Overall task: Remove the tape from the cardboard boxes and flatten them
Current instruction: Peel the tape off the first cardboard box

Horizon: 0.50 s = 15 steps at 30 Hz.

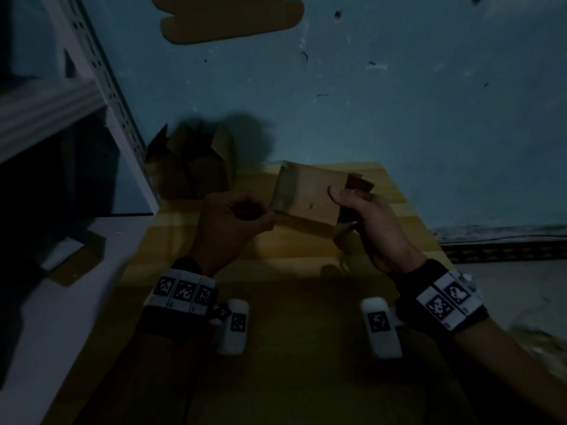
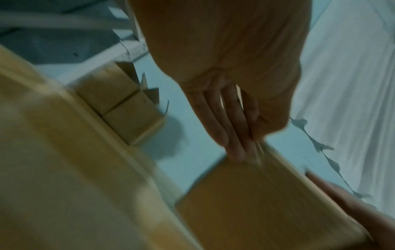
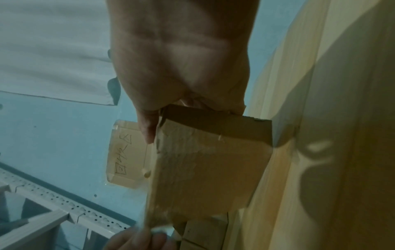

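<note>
A small brown cardboard box (image 1: 306,193) is held above the yellow wooden table (image 1: 294,243). My right hand (image 1: 365,210) grips its right end, thumb on the top face and fingers inside the opened flap end (image 3: 215,123). My left hand (image 1: 239,216) pinches at the box's near left corner, where shiny tape (image 1: 283,187) wraps the left end. In the left wrist view my fingers (image 2: 233,135) meet the box's corner (image 2: 252,155), blurred by motion. The right wrist view shows the taped face (image 3: 205,169) and my left fingertips (image 3: 147,236) at its far edge.
An opened cardboard box (image 1: 190,161) with raised flaps stands at the table's back left, next to a white perforated metal shelf (image 1: 101,75). A flat cardboard piece (image 1: 230,19) hangs on the blue wall. Another flat cardboard piece (image 1: 73,262) lies on the white surface at left.
</note>
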### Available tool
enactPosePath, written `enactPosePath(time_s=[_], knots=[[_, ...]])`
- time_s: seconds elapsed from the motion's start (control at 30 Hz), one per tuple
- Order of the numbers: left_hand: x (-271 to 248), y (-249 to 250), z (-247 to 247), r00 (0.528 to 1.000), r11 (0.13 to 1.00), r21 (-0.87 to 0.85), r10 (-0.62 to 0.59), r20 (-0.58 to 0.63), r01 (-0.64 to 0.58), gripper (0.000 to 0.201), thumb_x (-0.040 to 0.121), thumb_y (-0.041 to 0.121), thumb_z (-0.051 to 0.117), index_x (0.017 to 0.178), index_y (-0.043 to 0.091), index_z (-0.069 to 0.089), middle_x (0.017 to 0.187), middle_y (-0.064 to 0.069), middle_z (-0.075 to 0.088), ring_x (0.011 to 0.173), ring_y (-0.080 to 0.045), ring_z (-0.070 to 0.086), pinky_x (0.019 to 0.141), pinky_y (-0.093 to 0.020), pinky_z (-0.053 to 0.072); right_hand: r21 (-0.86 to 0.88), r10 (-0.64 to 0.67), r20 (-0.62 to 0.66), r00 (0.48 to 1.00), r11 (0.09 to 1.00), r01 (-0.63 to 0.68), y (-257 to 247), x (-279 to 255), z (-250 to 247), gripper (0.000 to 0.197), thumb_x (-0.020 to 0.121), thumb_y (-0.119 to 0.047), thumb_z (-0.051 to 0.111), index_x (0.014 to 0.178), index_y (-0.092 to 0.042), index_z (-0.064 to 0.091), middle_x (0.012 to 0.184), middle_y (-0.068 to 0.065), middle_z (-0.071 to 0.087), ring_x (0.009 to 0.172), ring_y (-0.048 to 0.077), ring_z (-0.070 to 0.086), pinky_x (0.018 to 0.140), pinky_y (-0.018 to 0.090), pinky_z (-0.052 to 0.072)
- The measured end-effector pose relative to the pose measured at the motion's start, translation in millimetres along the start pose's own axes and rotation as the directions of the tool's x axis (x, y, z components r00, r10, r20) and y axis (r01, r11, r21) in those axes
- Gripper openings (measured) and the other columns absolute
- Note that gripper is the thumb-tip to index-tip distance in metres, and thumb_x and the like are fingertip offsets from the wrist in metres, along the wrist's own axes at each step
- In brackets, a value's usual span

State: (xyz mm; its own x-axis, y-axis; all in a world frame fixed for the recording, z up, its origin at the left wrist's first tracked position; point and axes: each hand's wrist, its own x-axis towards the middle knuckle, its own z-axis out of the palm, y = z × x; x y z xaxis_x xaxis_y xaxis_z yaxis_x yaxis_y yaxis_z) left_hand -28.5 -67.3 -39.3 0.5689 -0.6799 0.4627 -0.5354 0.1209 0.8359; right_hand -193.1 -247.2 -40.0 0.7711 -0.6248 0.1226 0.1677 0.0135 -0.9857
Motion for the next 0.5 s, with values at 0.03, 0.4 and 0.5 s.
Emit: enactPosePath(time_s=[0.03, 0.4, 0.5], knots=[[0.1, 1.4, -3.0, 1.0, 1.0, -0.015, -0.002, 0.019, 0.003, 0.006, 0.078, -0.003, 0.078, 0.081, 0.0, 0.073, 0.074, -0.011, 0.074, 0.071, -0.022, 0.073, 0.07, -0.033, 0.06, -0.007, -0.007, 0.006, 1.0, 1.0, 0.007, -0.1, 0.0, -0.2, 0.022, 0.098, -0.023, 0.064, 0.085, -0.005, 0.069, 0.081, 0.002, 0.073, 0.076, 0.015, 0.069, 0.066, 0.021, 0.053], [-3.7, -1.4, -8.9, 0.993, 0.988, -0.107, -0.104, 0.05, 0.109, 0.034, 0.067, 0.014, 0.085, 0.095, 0.001, 0.071, 0.091, -0.014, 0.075, 0.087, -0.026, 0.073, 0.076, -0.033, 0.061, -0.019, -0.026, -0.01, 1.0, 0.999, 0.026, 1.7, 1.9, 2.4, 0.033, 0.098, -0.026, 0.064, 0.103, 0.007, 0.067, 0.096, 0.016, 0.071, 0.088, 0.027, 0.069, 0.074, 0.03, 0.054], [-2.9, 0.1, -10.4, 0.988, 0.981, -0.127, -0.137, 0.076, 0.145, 0.045, 0.06, 0.021, 0.087, 0.097, 0.002, 0.071, 0.092, -0.012, 0.076, 0.088, -0.026, 0.074, 0.075, -0.036, 0.061, -0.011, -0.03, -0.024, 0.999, 0.999, 0.03, 3.1, 2.1, 3.4, 0.045, 0.098, -0.028, 0.064, 0.107, 0.016, 0.063, 0.098, 0.021, 0.071, 0.088, 0.027, 0.069, 0.072, 0.029, 0.055]])
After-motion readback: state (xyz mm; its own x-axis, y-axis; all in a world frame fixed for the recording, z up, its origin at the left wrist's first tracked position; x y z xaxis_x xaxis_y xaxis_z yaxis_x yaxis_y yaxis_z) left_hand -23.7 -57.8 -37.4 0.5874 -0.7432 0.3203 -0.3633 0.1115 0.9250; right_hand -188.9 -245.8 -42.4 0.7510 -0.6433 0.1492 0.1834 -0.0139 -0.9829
